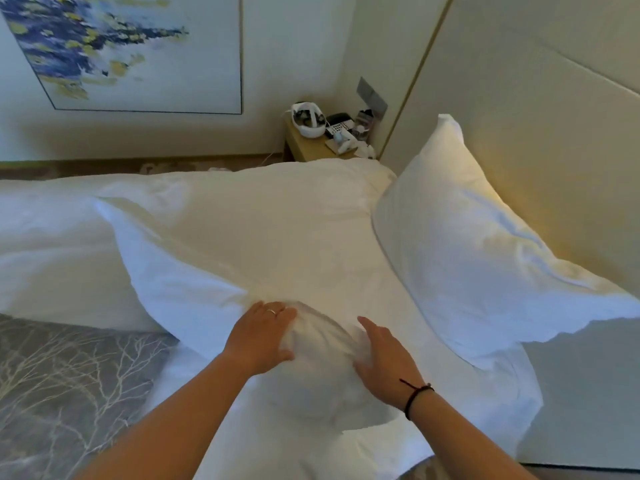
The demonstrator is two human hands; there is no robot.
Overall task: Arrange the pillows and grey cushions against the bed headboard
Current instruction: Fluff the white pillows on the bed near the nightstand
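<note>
A large white pillow (263, 244) lies flat across the middle of the bed. My left hand (263, 336) clutches its bunched near end, fingers curled into the fabric. My right hand (384, 362) presses on the same end from the right, fingers together and flat against it. A second white pillow (478, 258) leans tilted against the cream padded headboard (540, 133) at the right. A grey cushion with a pale branch pattern (69, 386) lies at the lower left, partly cut off by the frame.
White bedding (52, 244) stretches to the left. A wooden bedside table (311, 147) stands past the bed, crowded with a white headset, a phone and small items. A framed blue and yellow painting (121, 50) hangs on the far wall.
</note>
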